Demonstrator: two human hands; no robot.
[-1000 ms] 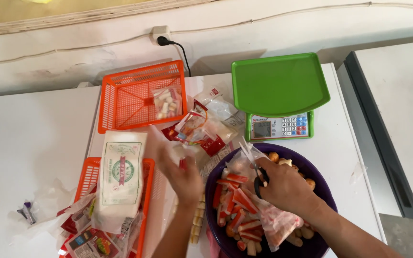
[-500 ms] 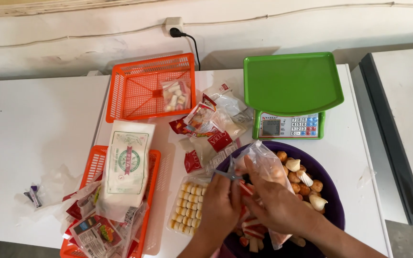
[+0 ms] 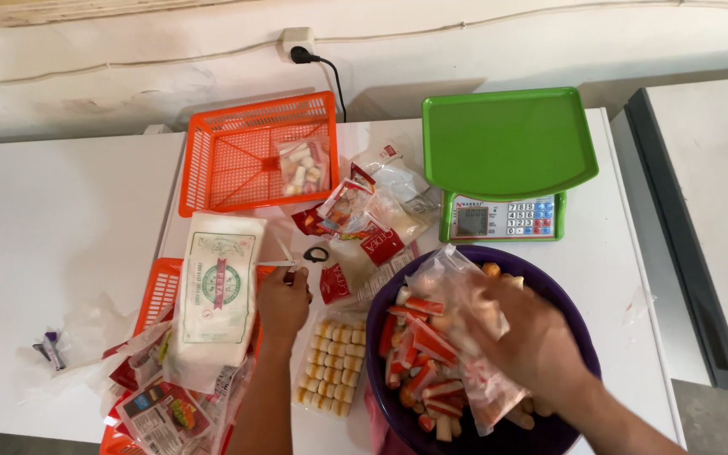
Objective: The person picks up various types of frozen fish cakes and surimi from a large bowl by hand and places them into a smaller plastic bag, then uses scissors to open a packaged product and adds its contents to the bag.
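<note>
Head view: white table (image 3: 61, 219) by wall; right hand (image 3: 532, 341) grasps bag (image 3: 465, 295), left hand (image 3: 284, 299) clenched.

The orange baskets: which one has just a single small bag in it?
The far orange basket by the wall holds one clear bag; the near basket is heaped with packets.

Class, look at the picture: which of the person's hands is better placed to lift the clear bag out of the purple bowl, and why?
Right. The right hand already rests on the clear bag inside the purple bowl; the left hand is away by the white packet.
</note>
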